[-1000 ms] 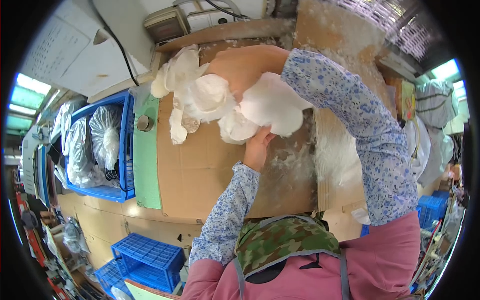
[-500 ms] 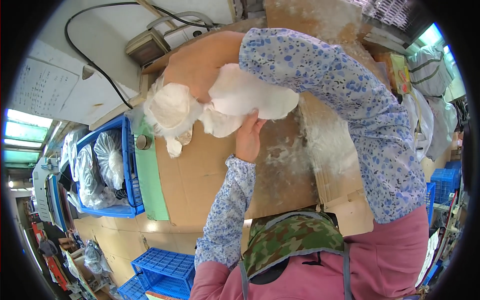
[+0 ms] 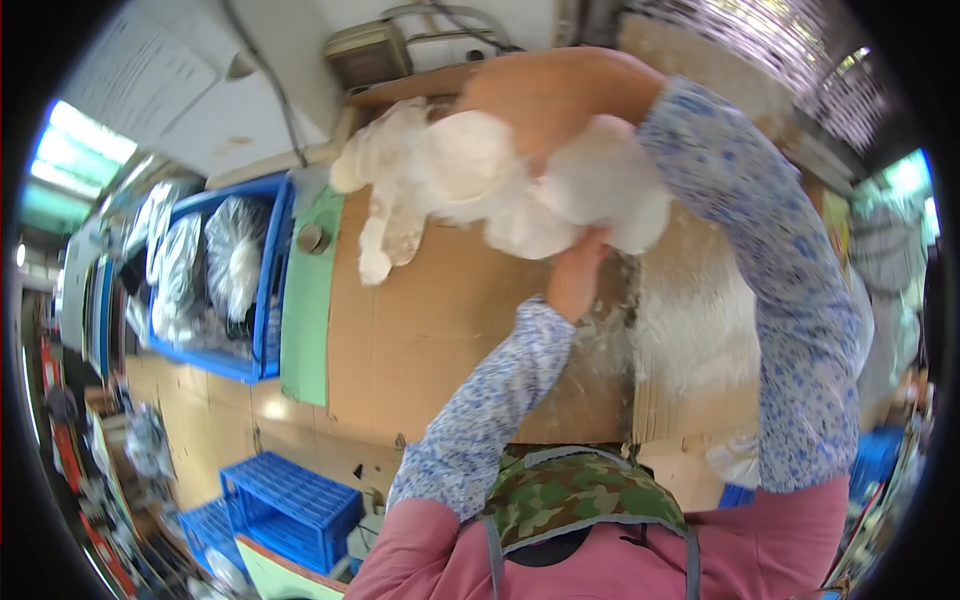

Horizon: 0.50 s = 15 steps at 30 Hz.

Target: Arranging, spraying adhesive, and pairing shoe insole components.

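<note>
My left hand (image 3: 580,275) is closed, fingers pinching the lower edge of a rounded white fluffy piece (image 3: 625,185). Over the top reaches my right hand (image 3: 545,95), blurred, its fingers bent down among the white pieces and partly hidden by them. A round, cream-faced fluffy piece (image 3: 470,155) hangs at its left. Behind that, more white fluffy pieces (image 3: 385,195) lie on the cardboard sheet (image 3: 450,340), one with a brownish patch. I cannot make out whether the held pieces are joined.
Left of the cardboard are a green strip (image 3: 308,350) with a small round brown object (image 3: 312,239) on it and a blue crate (image 3: 270,330) of plastic-bagged things. White fluff (image 3: 700,330) lies scattered at the right. Blue baskets (image 3: 290,510) stand below at the left.
Both hands have moved right with the white pieces between them, uncovering other white pieces at the left. The view has also shifted slightly.
</note>
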Tool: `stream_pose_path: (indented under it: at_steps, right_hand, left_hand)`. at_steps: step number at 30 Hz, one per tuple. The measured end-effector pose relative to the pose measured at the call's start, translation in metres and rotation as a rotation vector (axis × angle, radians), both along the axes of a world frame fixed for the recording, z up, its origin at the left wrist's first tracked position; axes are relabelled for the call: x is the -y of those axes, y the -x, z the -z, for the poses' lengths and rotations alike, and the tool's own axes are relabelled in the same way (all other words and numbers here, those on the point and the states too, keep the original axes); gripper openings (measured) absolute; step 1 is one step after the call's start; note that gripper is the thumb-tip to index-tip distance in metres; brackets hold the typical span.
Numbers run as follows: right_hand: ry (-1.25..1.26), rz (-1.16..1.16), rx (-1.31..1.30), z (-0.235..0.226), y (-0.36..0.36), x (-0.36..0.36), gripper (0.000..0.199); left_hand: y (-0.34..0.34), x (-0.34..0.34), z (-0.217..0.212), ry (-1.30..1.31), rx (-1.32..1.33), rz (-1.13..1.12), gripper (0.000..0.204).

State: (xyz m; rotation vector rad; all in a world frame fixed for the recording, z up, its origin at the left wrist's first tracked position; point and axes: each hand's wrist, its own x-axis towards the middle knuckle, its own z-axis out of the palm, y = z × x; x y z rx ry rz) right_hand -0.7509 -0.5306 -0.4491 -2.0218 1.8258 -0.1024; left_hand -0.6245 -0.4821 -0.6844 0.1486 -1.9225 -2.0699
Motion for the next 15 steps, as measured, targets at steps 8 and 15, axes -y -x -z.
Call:
stream_pose_path:
  at_steps: [8,15]
  right_hand:
    - [-0.209,0.149,-0.214,0.123,-0.049,0.068,0.044]
    - [-0.049,0.106,-0.127,0.264,-0.059,0.065,0.09]
  left_hand:
    - [-0.019,0.012,0.076,-1.21,0.318,-0.216,0.026]
    - [-0.138,0.08,0.084,-0.77,0.617,0.027,0.025]
